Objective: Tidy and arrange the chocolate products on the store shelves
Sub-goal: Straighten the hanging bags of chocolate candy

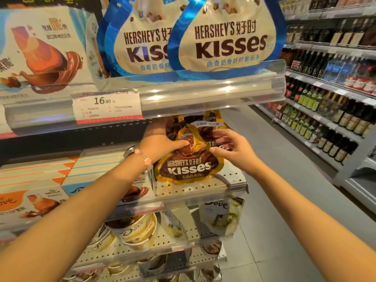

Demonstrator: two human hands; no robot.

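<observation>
A gold and brown Hershey's Kisses bag (pixel 188 167) leans upright on the perforated middle shelf (pixel 227 180), with more such bags (pixel 211 127) behind it. My left hand (pixel 160 145) grips the front bag's upper left, thumb across its face. My right hand (pixel 232 147) touches the bags from the right, fingers spread and pinching at the front bag's upper right edge. Two blue and white Kisses bags (pixel 230 41) stand on the shelf above.
Dove boxes (pixel 44 51) fill the upper left shelf, and flat Dove boxes (pixel 40 180) lie left of the brown bags. Dove cups (pixel 138 231) and pouches (pixel 221 216) sit on the lower shelves. A price tag (pixel 105 105) hangs above. Bottle shelves (pixel 325 110) line the aisle's right side.
</observation>
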